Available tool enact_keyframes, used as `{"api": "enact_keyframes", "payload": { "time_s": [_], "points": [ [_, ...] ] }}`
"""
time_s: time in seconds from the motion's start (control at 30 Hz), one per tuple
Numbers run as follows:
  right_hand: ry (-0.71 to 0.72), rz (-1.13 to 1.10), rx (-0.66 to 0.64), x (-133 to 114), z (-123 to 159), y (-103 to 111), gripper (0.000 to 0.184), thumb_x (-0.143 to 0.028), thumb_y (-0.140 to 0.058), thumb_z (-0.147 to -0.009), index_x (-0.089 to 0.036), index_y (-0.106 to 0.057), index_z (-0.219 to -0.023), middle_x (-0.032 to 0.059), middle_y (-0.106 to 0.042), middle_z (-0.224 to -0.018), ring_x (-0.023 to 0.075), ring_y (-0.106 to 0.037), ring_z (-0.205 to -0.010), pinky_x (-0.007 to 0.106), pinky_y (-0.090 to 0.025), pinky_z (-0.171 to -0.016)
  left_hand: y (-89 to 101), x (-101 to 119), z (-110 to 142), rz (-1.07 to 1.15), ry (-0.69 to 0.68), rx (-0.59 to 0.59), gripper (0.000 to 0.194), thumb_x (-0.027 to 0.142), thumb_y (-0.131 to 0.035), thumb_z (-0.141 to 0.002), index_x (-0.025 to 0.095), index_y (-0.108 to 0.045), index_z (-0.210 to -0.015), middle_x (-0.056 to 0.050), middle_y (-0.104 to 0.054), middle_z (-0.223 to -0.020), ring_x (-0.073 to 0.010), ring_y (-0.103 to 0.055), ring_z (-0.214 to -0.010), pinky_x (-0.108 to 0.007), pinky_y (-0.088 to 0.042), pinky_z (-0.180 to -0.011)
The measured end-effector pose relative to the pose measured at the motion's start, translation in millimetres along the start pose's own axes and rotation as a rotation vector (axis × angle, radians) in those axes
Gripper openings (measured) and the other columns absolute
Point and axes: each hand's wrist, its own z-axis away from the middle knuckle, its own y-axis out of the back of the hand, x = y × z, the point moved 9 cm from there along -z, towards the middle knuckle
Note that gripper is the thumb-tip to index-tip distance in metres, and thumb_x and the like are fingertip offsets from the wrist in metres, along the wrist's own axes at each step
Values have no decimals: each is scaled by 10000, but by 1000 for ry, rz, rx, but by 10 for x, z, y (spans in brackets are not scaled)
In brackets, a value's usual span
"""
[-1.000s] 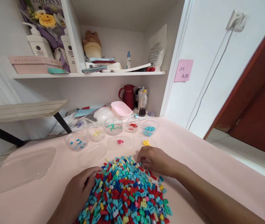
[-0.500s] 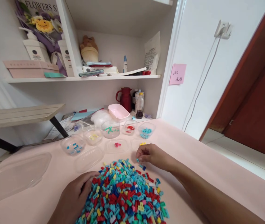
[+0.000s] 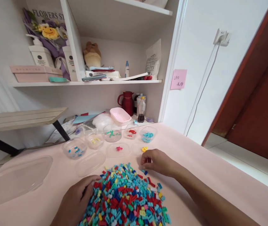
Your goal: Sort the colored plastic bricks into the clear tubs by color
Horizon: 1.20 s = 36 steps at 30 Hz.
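A heap of small toy building bricks [image 3: 124, 197] in blue, red, yellow and green lies on the pink tabletop. My left hand [image 3: 77, 196] rests against the heap's left edge, fingers loosely bent, with a gap between thumb and forefinger. Beyond the heap's far right side, my right hand [image 3: 156, 160] is low over the table with its fingertips pinched together; whatever is between them is hidden. A dark blue brick [image 3: 145, 172] lies just below those fingertips. Close behind the right hand are yellow bricks [image 3: 144, 149] on a clear lid [image 3: 135, 150].
Clear tubs hold sorted bricks: blue [image 3: 76, 151], pale yellow [image 3: 95, 141], green [image 3: 110, 133], red [image 3: 131, 132] and light blue [image 3: 147, 136]. Pink bricks [image 3: 119, 148] lie on another lid. A large clear lid [image 3: 23, 175] is at left. Behind stand a pink basin [image 3: 120, 115] and red jug [image 3: 127, 103].
The camera view has tilted slightly upward. My right hand stays near the same spot; the light blue brick seen at its fingertips before is no longer visible. My left hand has barely moved.
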Motion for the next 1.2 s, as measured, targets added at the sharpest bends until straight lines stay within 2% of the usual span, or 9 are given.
{"api": "enact_keyframes", "payload": {
  "time_s": [0.07, 0.17, 0.33, 0.43, 0.53, 0.7, 0.87, 1.07, 1.2],
  "points": [
    [21, 49, -18, -34, -5, -57, 153, -353, -716, -677, -215, -676, -732, 0, -659, -794, 146, -570, -686, 235, -376, -600, -6, -3, 1, -5, 10, -6, 356, 414, -413, -843, 326, -726, -988, 50, -738, -1048, -183, -682, -989, -255, -537, -836],
    [47, 74, -25, -85, -29, -119, 108, -268, -733, -646, -204, -664, -699, 8, -639, -815, 146, -558, -717, 228, -373, -610, -20, -8, 8, -6, 8, -13, 359, 423, -415, -841, 318, -724, -988, 44, -737, -1052, -185, -678, -993, -256, -533, -842],
    [38, -205, -12, -109, -23, -59, 10, -182, -621, -722, -182, -621, -712, 14, -655, -790, 140, -592, -717, 227, -429, -651, -42, -50, 9, 2, 16, -20, 368, 429, -404, -853, 309, -718, -1001, 39, -732, -1066, -185, -673, -1002, -258, -526, -852],
    [-7, -368, -119, -67, 36, -75, 20, -161, -575, -739, -179, -572, -747, -9, -647, -700, 128, -611, -611, 219, -439, -575, -36, -50, 1, 3, 9, -13, 359, 426, -414, -851, 306, -721, -995, 37, -734, -1061, -185, -674, -997, -257, -526, -855],
    [-18, -401, -275, -69, 123, -143, 81, -127, -574, -711, -180, -560, -770, -34, -616, -643, 108, -582, -517, 201, -418, -504, -26, -36, 0, 8, -6, -3, 357, 424, -420, -850, 301, -725, -989, 33, -738, -1051, -182, -683, -976, -247, -531, -839],
    [15, -373, -466, -164, 242, -244, 311, -85, -573, -688, -195, -614, -977, -30, -640, -711, 95, -571, -537, 206, -453, -543, -18, -34, 9, 6, -1, 12, 357, 423, -424, -844, 304, -726, -990, 34, -740, -1047, -185, -683, -981, -253, -537, -832],
    [34, -209, -416, -180, 230, -229, 307, -116, -617, -689, -196, -654, -983, -20, -646, -737, 103, -591, -604, 182, -421, -547, -51, -50, 10, 12, 25, -25, 374, 443, -405, -848, 311, -716, -1009, 42, -730, -1074, -185, -669, -1013, -267, -526, -860],
    [101, -79, -388, -280, 230, -287, 161, -116, -631, -651, -175, -647, -800, -34, -602, -701, 86, -541, -599, 161, -371, -504, -80, -81, 20, 16, 37, -49, 385, 446, -387, -866, 307, -700, -1043, 35, -717, -1106, -186, -649, -1049, -278, -508, -890],
    [132, -42, -357, -348, 235, -275, 153, -66, -573, -637, -168, -642, -727, -44, -592, -639, 74, -525, -555, 161, -359, -495, -74, -80, 20, 14, 36, -45, 381, 437, -387, -870, 308, -700, -1045, 33, -717, -1109, -187, -648, -1050, -277, -509, -886]
  ]
}}
